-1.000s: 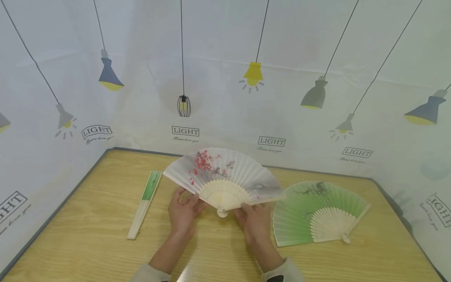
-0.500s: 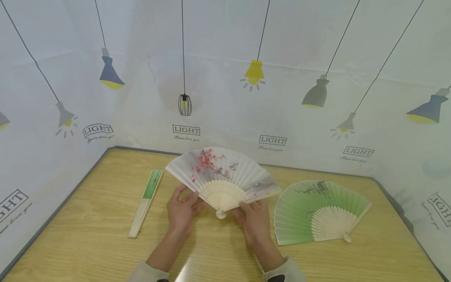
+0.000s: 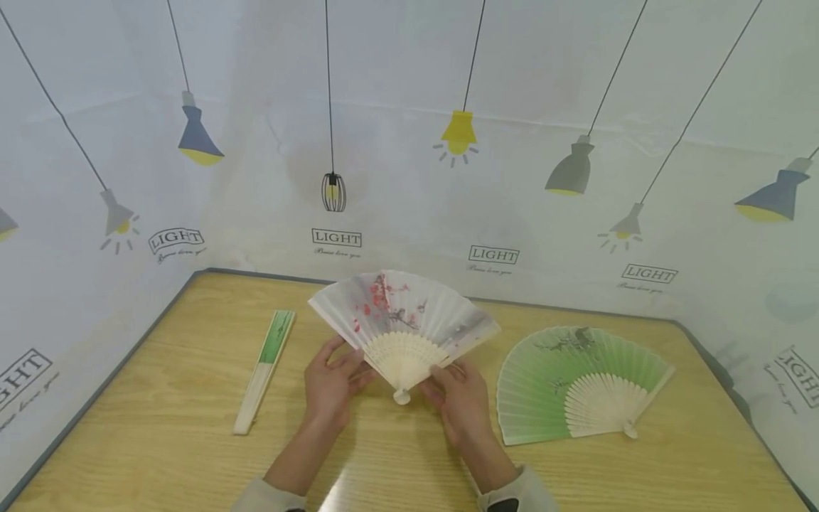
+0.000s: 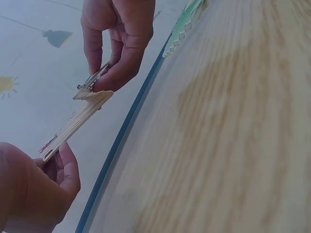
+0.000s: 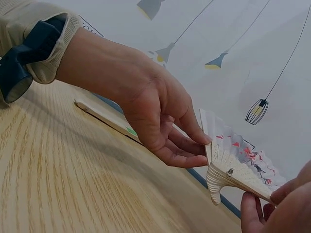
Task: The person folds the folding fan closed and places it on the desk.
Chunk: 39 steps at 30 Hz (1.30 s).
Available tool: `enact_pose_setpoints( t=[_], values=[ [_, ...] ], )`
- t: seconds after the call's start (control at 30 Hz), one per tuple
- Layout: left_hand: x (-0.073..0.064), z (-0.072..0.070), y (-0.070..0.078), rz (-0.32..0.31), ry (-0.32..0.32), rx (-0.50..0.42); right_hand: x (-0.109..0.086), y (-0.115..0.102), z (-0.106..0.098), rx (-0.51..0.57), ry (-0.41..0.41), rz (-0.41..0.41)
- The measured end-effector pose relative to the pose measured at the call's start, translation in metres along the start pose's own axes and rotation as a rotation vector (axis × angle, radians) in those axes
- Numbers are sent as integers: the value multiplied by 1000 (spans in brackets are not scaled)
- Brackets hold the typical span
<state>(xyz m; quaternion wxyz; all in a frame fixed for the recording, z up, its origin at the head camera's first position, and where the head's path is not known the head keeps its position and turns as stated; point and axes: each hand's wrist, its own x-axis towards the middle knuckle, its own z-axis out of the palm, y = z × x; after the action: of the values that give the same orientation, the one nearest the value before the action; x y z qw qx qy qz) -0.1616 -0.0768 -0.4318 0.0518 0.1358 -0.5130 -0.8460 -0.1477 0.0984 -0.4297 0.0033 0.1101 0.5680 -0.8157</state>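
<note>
Both hands hold up a spread folding fan [image 3: 403, 313], white with red blossoms, grey shading and pale ribs. My left hand [image 3: 329, 387] pinches its left outer rib between thumb and fingers. On the other side, my right hand [image 3: 461, 398] pinches the right outer rib. The fan's pivot end points toward me, between the hands. In the left wrist view the fan [image 4: 80, 119] appears edge-on, raised off the table. From the right wrist, the metal pivot pin [image 5: 230, 172] and fanned rib ends are visible.
A green folding fan [image 3: 576, 387] lies spread on the table at the right. Left of the hands lies a folded green fan [image 3: 264, 373]. The wooden table [image 3: 160, 427] ends at a dark edge against a white backdrop [image 3: 397, 85] printed with lamps.
The blossom fan's spread has narrowed, its left and right edges drawing inward. The right hand has moved slightly left with its rib. Both other fans lie as before.
</note>
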Motion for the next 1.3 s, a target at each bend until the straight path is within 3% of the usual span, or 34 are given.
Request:
enact_pose_setpoints(
  t=[1.3],
  values=[
    [-1,0,5,-33,-48,44,-1,-2,2,-28,-113,15]
  ],
)
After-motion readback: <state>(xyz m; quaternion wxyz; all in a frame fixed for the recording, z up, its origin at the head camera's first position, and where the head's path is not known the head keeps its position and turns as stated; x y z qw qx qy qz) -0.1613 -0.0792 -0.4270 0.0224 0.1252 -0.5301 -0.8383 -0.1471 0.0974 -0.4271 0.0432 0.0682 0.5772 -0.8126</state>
